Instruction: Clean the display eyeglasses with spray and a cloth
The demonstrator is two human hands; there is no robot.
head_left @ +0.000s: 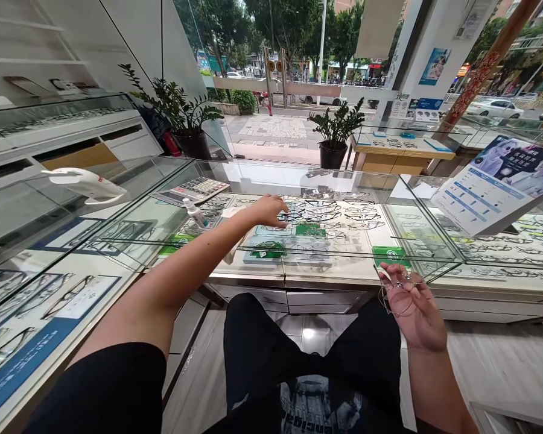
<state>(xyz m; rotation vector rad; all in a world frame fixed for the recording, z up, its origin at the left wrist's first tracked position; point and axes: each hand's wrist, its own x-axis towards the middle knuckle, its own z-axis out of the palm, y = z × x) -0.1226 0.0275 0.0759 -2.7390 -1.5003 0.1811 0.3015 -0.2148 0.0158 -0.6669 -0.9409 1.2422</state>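
Note:
My left hand [269, 211] is stretched out over the glass display counter [253, 172], its fingers spread and bent slightly down. Whether the fingertips touch the glass I cannot tell. Rows of eyeglasses [321, 211] lie in the case just right of that hand. A pair of thin-rimmed eyeglasses [396, 301] is in my right hand [419, 307], held between the fingers and thumb above my knee, in front of the counter. Behind my left hand's wrist stands a small white spray bottle [194, 214] on the glass.
A white handheld scanner [88, 184] and a printed leaflet [196, 191] lie on the counter at left. On the right stands a blue-and-white display card [498, 184]. Green cards [391, 256] lie inside the case. Potted plants [335, 135] stand beyond, before glass doors.

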